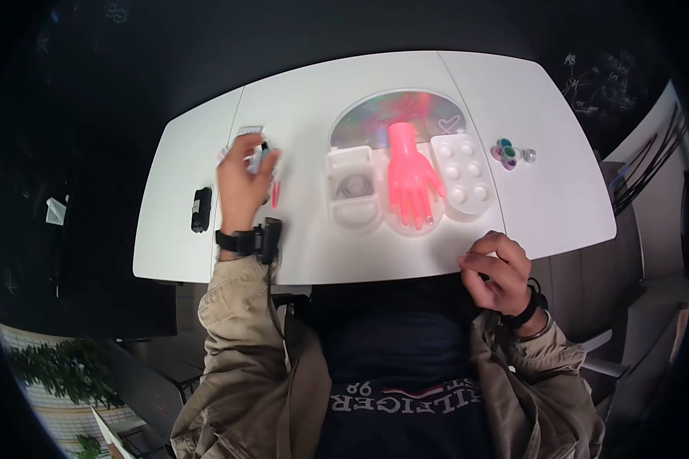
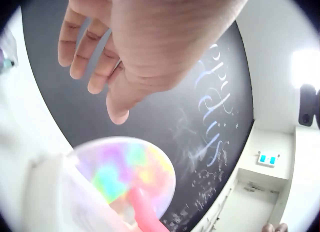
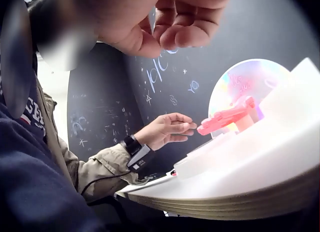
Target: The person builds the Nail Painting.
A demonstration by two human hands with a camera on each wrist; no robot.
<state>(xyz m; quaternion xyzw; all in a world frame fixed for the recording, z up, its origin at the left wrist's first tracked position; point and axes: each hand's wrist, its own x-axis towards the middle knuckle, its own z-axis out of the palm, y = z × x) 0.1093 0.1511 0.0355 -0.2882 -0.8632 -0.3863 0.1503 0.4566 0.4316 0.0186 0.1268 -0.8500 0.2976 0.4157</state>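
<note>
My left hand [image 1: 243, 183] is over a group of small items at the left of the table. Its fingers are relaxed and hold nothing in the left wrist view. Under and beside it lie a small pale packet [image 1: 250, 130], a dark green-topped item [image 1: 265, 147] and a slim pink-red stick [image 1: 275, 194]. My right hand [image 1: 499, 269], loosely curled and holding nothing visible, hovers by the table's front edge. Between the hands, a pink mannequin hand [image 1: 410, 176] points its fingers toward me, with a small shiny piece [image 1: 429, 221] at one fingertip.
A white compartment tray [image 1: 353, 210] with a clear coiled item stands left of the mannequin hand; a white tray with round wells [image 1: 461, 168] is at its right. Behind rises an iridescent panel [image 1: 360, 121]. Small jars [image 1: 507, 155] cluster far right; a black object [image 1: 200, 209] lies far left.
</note>
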